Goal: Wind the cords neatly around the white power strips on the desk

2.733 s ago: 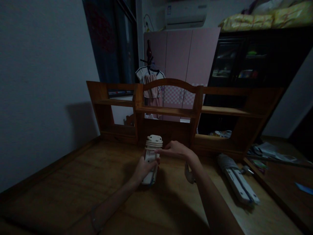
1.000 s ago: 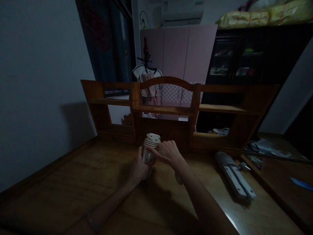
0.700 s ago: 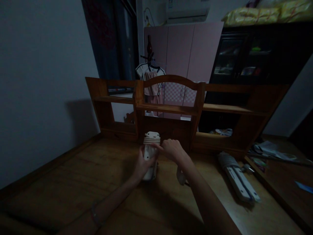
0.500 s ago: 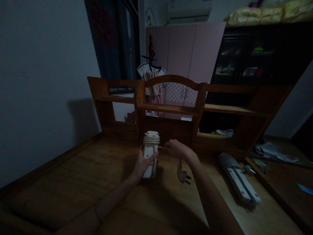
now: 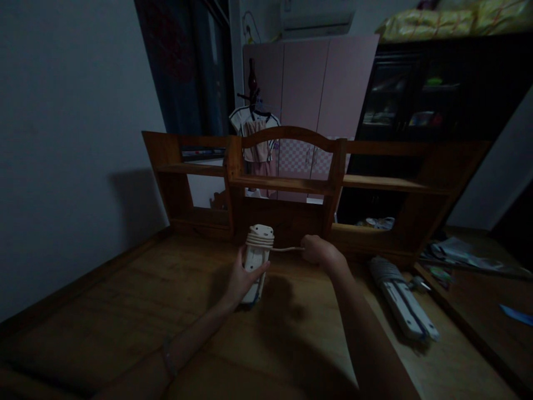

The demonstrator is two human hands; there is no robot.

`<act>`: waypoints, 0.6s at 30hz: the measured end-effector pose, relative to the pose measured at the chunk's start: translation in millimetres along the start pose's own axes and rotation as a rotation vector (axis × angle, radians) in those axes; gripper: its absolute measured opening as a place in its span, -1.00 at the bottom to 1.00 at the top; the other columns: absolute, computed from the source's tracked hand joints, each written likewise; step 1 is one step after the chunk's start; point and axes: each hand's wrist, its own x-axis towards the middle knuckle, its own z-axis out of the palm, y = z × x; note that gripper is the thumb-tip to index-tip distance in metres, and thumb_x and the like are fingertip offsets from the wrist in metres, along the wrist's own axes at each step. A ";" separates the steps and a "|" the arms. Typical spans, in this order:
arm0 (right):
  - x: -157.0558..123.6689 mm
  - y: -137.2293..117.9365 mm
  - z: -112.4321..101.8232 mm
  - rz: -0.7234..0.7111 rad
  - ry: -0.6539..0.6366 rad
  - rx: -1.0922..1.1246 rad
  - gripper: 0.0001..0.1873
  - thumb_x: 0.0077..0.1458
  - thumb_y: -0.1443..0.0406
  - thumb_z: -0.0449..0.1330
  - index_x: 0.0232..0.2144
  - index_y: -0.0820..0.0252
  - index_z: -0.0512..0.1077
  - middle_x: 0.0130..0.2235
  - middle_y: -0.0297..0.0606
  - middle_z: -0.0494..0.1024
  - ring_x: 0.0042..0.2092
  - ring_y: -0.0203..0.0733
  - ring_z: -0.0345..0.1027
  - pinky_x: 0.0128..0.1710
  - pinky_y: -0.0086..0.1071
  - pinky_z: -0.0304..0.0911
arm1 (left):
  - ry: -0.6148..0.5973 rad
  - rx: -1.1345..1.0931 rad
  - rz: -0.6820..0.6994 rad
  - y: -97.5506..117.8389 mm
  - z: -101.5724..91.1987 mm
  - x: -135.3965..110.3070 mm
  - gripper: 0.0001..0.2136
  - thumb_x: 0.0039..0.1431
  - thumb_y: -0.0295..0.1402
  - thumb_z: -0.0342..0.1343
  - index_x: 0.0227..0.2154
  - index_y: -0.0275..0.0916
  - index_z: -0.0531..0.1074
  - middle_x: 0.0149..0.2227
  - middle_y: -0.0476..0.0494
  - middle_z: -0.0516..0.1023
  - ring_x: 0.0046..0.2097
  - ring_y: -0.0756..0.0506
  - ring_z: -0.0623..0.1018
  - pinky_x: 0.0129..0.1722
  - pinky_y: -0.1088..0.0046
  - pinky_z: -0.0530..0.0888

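My left hand (image 5: pixel 242 282) is wrapped round the lower half of a white power strip (image 5: pixel 255 262), held tilted above the wooden tabletop with its screw-holed back toward me. Several turns of white power cord (image 5: pixel 287 249) circle the strip's upper end. From those turns the cord runs out straight to the right. It ends in my right hand (image 5: pixel 318 250), whose fingers are closed on it. The plug at the cord's end is hidden from view.
To the right lies a second power strip (image 5: pixel 403 303) with its cord wound round one end. A wooden shelf unit (image 5: pixel 287 183) stands along the desk's back edge. The white wall (image 5: pixel 75 166) bounds the left side. Papers (image 5: pixel 462 253) lie beyond the desk at right.
My right hand has moved right, away from the strip, and the stretch of cord between is longer and taut. The dangling plug has gone out of sight. The view has shifted slightly.
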 end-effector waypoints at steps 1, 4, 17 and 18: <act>-1.0 -0.5 -0.1 0.012 0.014 -0.017 -0.70 0.00 0.47 0.08 -0.23 0.31 0.54 -0.22 0.04 0.58 -0.22 -0.06 0.50 -0.35 -0.40 0.27 | 0.003 0.003 -0.003 -0.3 -0.4 0.6 -0.34 -0.09 -0.17 0.30 0.07 -0.22 0.20 -0.12 -0.23 0.53 -0.20 -0.15 0.59 -0.19 0.32 0.51; -5.3 -4.9 -2.9 0.027 0.047 -0.064 -0.66 -0.01 0.49 0.07 -0.18 0.33 0.52 -0.18 0.10 0.56 -0.15 0.02 0.48 -0.29 -0.34 0.30 | 0.010 0.004 -0.014 -1.8 -2.5 3.4 -0.35 -0.08 -0.16 0.29 0.06 -0.22 0.21 -0.17 -0.21 0.54 -0.31 -0.12 0.59 -0.29 0.36 0.53; -82.1 -68.9 -31.6 -0.160 0.184 -0.156 -0.73 0.08 0.48 0.04 -0.23 0.29 0.50 -0.21 0.01 0.56 -0.14 -0.07 0.46 -0.20 -0.34 0.26 | 0.106 0.173 0.097 -4.0 -0.7 5.6 -0.34 -0.08 -0.18 0.28 0.10 -0.22 0.20 0.02 -0.28 0.45 0.00 -0.19 0.50 -0.03 0.30 0.42; -88.6 -71.8 -33.5 -0.174 0.191 -0.163 -0.73 0.08 0.49 0.04 -0.25 0.29 0.50 -0.22 0.00 0.56 -0.16 -0.08 0.46 -0.21 -0.35 0.26 | 0.110 0.207 0.108 -3.4 0.3 4.2 -0.31 -0.08 -0.18 0.28 0.12 -0.22 0.18 0.05 -0.28 0.43 0.03 -0.20 0.48 -0.02 0.30 0.40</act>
